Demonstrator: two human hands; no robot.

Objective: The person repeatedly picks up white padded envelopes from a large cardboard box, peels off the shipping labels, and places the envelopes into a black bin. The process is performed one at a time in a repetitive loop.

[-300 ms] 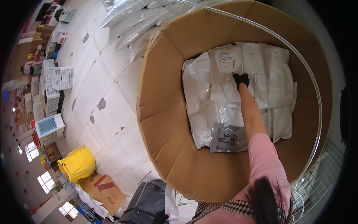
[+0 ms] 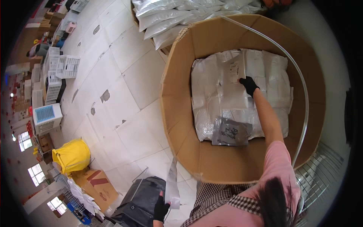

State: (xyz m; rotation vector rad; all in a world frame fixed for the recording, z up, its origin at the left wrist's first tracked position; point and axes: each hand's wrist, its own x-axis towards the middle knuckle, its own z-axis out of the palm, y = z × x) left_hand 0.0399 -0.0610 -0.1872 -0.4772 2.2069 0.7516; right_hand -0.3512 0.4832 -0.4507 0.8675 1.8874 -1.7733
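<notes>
My right hand (image 2: 248, 85), in a black fingerless glove, grips the lower edge of a labelled pale plastic packet (image 2: 237, 68) atop packed white parcels (image 2: 276, 87) inside a large many-sided cardboard bin (image 2: 177, 87). A grey printed pouch (image 2: 230, 131) lies on the parcels below that hand. At the lower left, my left hand (image 2: 162, 206), likewise gloved, is closed on a long pale packet (image 2: 172, 185) beside a dark grey bag (image 2: 136, 200).
White sacks (image 2: 166, 19) are piled behind the bin, a clear curved tube (image 2: 302, 79) crosses it, and a wire cage (image 2: 317, 170) stands right. Leftward are tiled floor (image 2: 113, 87), white crates (image 2: 66, 68), a yellow bag (image 2: 71, 155), a carton (image 2: 101, 187) and a distant person (image 2: 36, 51).
The view has shifted. My right hand has closed round the labelled packet, which now looks slightly raised. My left hand has come up and further into view with its pale packet.
</notes>
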